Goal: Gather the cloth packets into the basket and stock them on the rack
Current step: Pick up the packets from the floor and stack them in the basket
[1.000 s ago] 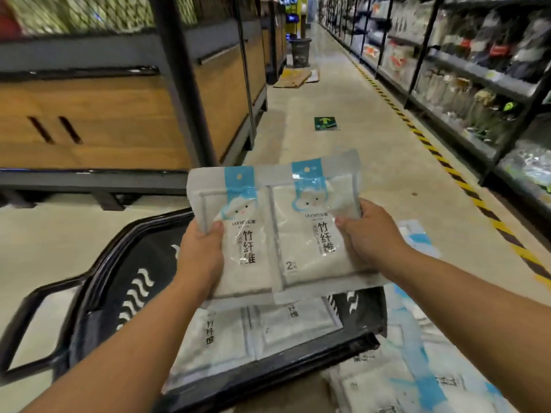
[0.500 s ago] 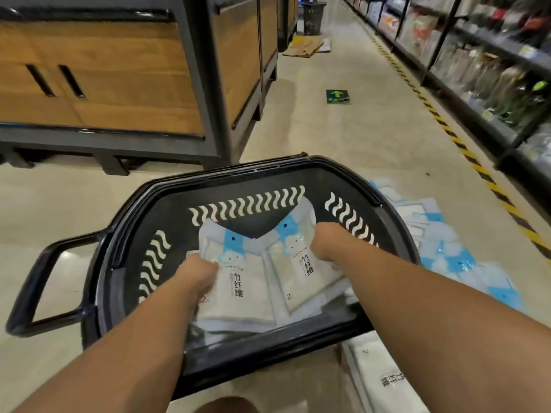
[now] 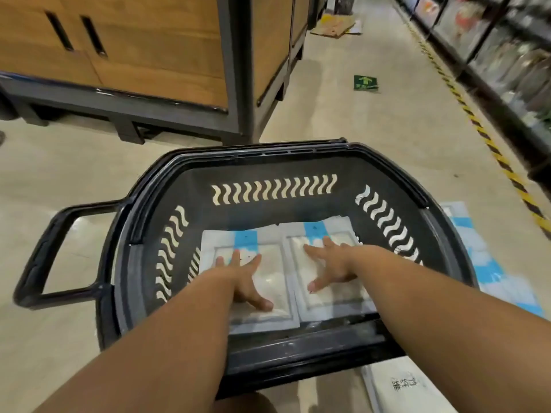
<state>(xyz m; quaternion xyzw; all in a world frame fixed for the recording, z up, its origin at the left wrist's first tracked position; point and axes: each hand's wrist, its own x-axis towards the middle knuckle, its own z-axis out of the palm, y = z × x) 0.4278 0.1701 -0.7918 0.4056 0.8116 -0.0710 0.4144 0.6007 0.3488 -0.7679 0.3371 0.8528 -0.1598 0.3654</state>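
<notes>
Down inside the black plastic basket (image 3: 268, 210), two white-and-blue cloth packets (image 3: 277, 281) side by side on the bottom, directly beneath left hand (image 3: 243, 281) and right hand (image 3: 332, 266). Fingers (image 3: 313, 251) straight and spread apart, laid flat on top of packets, clamping nothing. Further loose packets (image 3: 489, 269) on floor (image 3: 357, 114) just right of basket.

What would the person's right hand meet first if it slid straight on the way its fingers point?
The right hand lies flat on a packet in the basket, fingers pointing away from the person. Past the packet's far edge it would probably meet the basket's far wall first; depth is unclear.
</notes>
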